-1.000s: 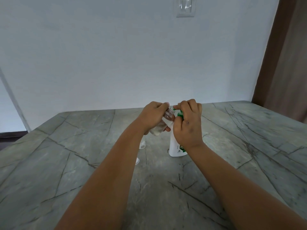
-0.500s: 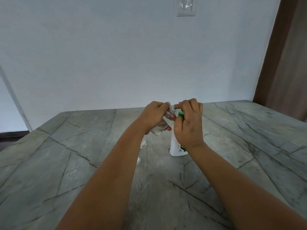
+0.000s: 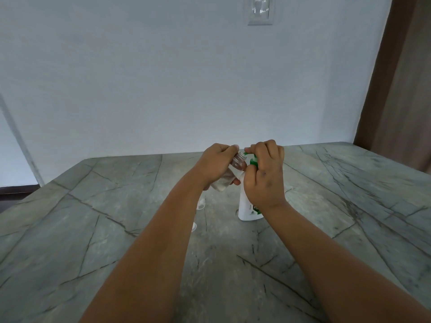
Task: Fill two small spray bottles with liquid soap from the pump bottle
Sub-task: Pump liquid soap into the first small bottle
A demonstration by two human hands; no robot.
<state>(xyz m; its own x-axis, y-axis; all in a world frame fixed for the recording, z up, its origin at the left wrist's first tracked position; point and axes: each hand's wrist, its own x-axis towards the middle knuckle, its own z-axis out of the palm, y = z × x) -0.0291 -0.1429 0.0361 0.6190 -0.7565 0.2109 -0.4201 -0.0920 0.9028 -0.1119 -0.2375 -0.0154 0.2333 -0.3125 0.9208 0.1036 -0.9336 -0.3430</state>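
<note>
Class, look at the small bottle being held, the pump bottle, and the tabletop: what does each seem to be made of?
Small bottle: clear, probably plastic; see-through.
Pump bottle: glossy opaque white plastic, green pump.
Tabletop: grey stone or stone-look, dark veins, matte.

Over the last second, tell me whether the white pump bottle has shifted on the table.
No. The pump bottle stands in the same place against the dark crack lines of the table, under the right hand.

Both forearms bare, no sleeves; hands [image 3: 242, 169] ungloved
</note>
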